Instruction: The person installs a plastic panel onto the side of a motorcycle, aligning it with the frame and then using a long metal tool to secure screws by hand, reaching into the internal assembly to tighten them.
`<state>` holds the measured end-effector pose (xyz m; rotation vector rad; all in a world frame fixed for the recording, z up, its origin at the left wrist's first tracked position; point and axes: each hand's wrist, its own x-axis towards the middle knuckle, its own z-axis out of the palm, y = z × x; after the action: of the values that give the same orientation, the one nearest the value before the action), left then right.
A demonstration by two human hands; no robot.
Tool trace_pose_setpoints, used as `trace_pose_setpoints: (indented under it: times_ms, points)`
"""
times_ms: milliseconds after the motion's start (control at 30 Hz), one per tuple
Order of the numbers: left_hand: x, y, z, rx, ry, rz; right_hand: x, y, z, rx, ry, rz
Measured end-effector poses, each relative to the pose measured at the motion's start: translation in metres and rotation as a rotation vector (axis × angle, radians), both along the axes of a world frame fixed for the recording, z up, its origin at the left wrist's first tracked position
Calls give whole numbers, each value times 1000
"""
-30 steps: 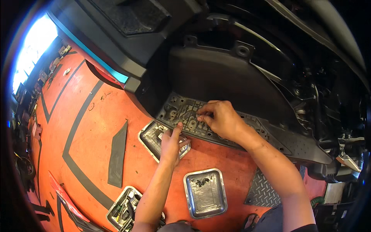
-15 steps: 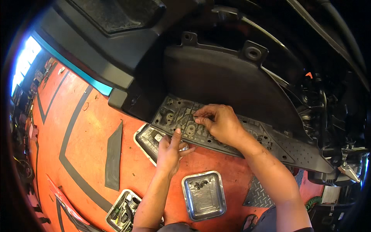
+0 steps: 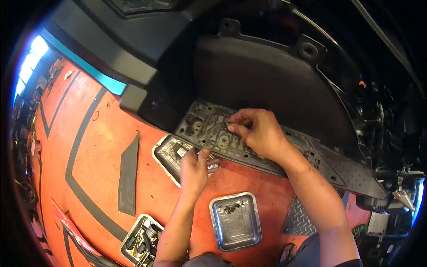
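A long dark plastic panel (image 3: 311,153) with moulded holes and ribs runs along the lower edge of a black wheel-arch liner (image 3: 262,75). My right hand (image 3: 255,131) rests on top of the panel, with its fingertips pinched together on a small spot near the panel's left end. Whatever is between the fingers is too small to make out. My left hand (image 3: 195,167) reaches up from below and presses its fingertips against the panel's underside edge, just over a shallow metal tray (image 3: 167,153).
A second metal tray (image 3: 235,220) with a few small black fasteners lies on the orange floor (image 3: 98,147). A third tray (image 3: 142,233) of tools and bits sits lower left. A diamond-plate mat (image 3: 298,218) lies at right, and dark vehicle parts (image 3: 382,133) crowd the right side.
The view has shifted closer to the panel. My right hand has crept slightly left along it, and my left hand has stayed under the panel's edge.
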<state>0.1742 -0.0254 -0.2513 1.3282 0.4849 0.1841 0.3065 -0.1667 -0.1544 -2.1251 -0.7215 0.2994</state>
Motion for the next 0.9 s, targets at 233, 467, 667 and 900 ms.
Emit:
trace_pose_setpoints:
  times_ms: [233,467,667,900]
  points:
    - [0,-1,-6,38,8,85,-10,-30,22,81,-105,48]
    - [1,-3,-8,106,-35,182,-25,-78,18,-13,-248,-36]
    - [-1,-17,-4,1219,-223,461,-36,-97,0,97,-348,-93]
    - [10,-49,18,1434,-267,-165,-31,-94,-7,110,-389,-97]
